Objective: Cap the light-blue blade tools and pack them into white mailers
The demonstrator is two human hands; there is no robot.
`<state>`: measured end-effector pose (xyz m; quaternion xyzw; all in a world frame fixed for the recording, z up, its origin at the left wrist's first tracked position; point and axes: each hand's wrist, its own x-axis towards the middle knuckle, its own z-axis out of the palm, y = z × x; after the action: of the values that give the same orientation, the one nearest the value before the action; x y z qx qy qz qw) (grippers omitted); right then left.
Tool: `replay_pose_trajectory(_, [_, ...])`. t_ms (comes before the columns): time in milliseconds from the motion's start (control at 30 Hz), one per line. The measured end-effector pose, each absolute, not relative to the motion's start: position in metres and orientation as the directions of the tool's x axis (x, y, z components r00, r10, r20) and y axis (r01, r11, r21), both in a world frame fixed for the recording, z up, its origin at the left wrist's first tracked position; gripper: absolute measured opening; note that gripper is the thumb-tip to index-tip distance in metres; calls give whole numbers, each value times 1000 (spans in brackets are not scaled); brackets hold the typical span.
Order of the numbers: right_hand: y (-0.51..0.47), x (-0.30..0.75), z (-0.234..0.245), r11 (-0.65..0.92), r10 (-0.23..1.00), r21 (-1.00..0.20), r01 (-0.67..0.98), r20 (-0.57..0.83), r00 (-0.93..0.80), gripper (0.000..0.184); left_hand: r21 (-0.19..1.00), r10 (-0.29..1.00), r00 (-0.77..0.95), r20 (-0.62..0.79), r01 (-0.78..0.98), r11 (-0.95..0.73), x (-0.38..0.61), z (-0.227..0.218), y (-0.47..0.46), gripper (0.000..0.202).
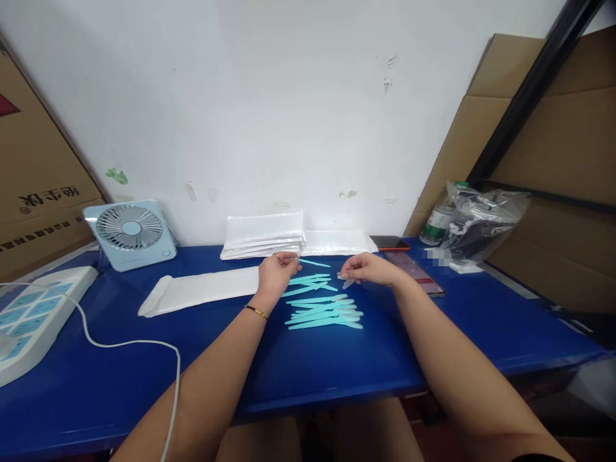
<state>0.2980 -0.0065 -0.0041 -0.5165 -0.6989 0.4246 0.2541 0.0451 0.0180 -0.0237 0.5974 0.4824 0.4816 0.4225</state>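
My left hand [279, 274] pinches one end of a thin teal stick, apparently an eyebrow razor [315, 262], which points right. Facing it across a small gap, my right hand [368, 268] has thumb and fingers closed on a small clear cap [346, 282]. Below the hands, a pile of capped teal razors [320, 312] lies with the pale clear tips to the right. Between that pile and my left hand are several teal razors [310, 283] without visible caps, partly covered by the fingers.
White padded mailers [262, 234] are stacked by the wall, another mailer [206, 289] left. A fan [132, 234], power strip [43, 314] and white cable [125, 343] occupy the left. Right are phones [416, 273], a bottle [437, 224] and a plastic bag [481, 221].
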Motion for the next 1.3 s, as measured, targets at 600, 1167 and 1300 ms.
replay_pose_trajectory(600, [-16, 280, -2, 441, 867, -557, 704, 62, -494, 19, 416, 802, 569, 181, 695, -587, 49, -4, -11, 23])
replay_pose_trajectory(1167, [-23, 281, 3, 450, 806, -476, 756, -147, -573, 20, 412, 674, 731, 106, 584, -699, 47, -13, -9, 25])
replay_pose_trajectory(1300, [-22, 282, 4, 462, 821, -481, 745, -86, -564, 18, 341, 703, 702, 117, 636, -692, 51, -12, -7, 20])
